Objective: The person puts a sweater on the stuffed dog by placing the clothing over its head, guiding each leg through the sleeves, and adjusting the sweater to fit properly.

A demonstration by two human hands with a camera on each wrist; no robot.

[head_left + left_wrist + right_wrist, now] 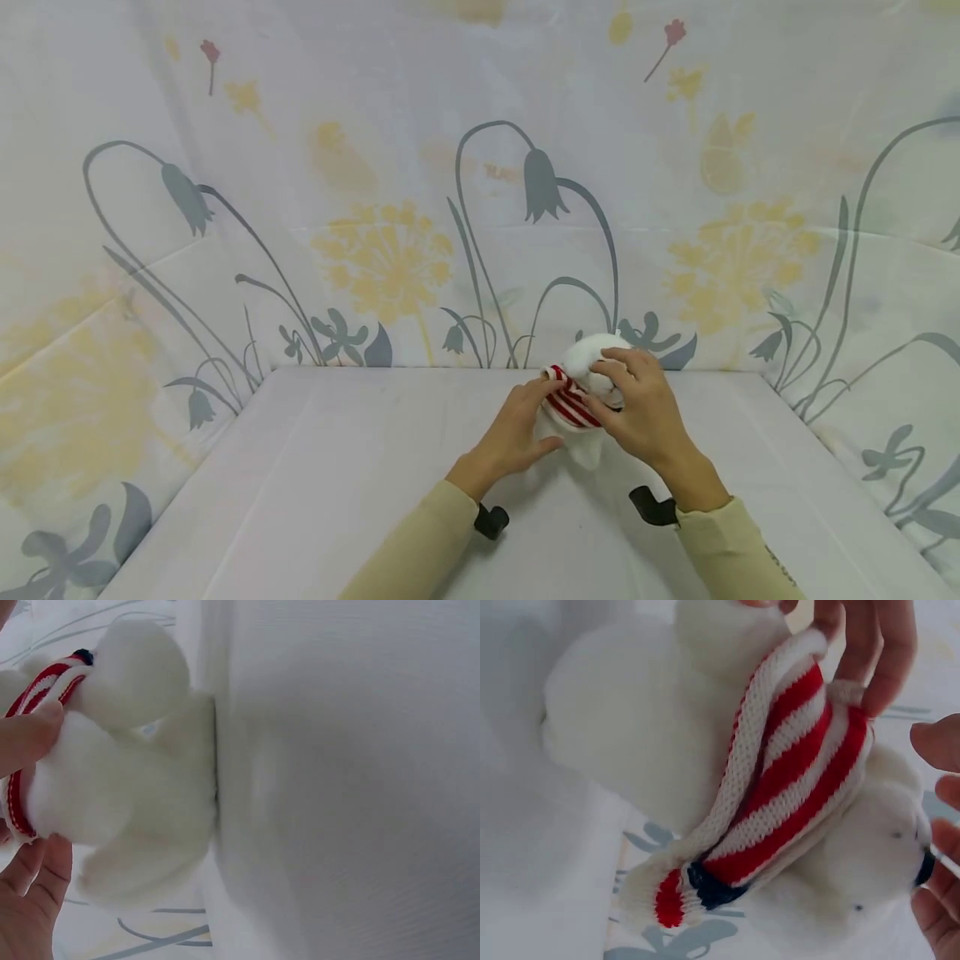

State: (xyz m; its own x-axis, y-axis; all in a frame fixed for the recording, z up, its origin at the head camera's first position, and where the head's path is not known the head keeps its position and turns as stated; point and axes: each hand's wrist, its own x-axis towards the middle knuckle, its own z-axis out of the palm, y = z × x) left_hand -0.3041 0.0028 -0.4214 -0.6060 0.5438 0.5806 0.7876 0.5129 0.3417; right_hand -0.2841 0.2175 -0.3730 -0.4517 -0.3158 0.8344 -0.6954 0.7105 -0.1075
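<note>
One bear (pixel 587 451) at the desk's (pixel 360 500) one o'clock: striped knit (pixel 572 407), left fingers (pixel 536 392) clamped on it, best unstretched; right fingers (pixel 622 373), apart, best steadying.

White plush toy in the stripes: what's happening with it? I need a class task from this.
A person has both hands on the white plush toy. The left hand holds it by its red-and-white striped garment; the right hand holds it near the head. The garment is on the toy's body, and the toy is toward the far side of the table.
</note>
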